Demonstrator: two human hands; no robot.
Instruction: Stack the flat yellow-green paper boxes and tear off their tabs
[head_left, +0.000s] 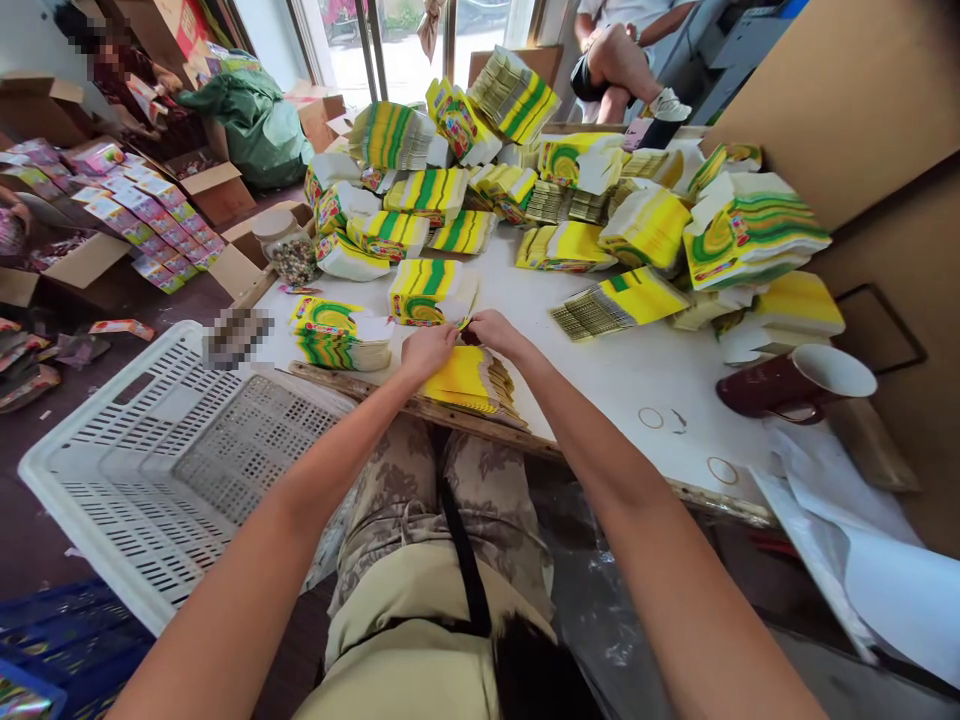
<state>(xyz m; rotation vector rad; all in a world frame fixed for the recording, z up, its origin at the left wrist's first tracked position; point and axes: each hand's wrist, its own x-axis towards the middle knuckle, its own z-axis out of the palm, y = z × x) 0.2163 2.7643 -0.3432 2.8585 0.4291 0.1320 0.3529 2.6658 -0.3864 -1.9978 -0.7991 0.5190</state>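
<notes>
Close to the table's front edge lies a fanned stack of flat yellow printed cartons (469, 380). My left hand (430, 352) is closed at its far left side, fingers pinched on a yellow carton's edge. Just right of it, my right hand (496, 332) also pinches that carton, the fingertips of both hands nearly meeting. The pinched part is small and partly hidden by the fingers. Directly beyond my hands sits another bundle of yellow and green cartons (433, 290). To the left lies a further bundle (337, 335), white flaps facing right.
Many carton bundles (409, 190) are heaped along the table's back. At right stand a dark mug (757, 390) and loose rubber bands (722, 471). A jar (289, 250) is at the left edge, above a white plastic crate (142, 500). One person (630, 50) sits beyond; another (135, 80) handles boxes.
</notes>
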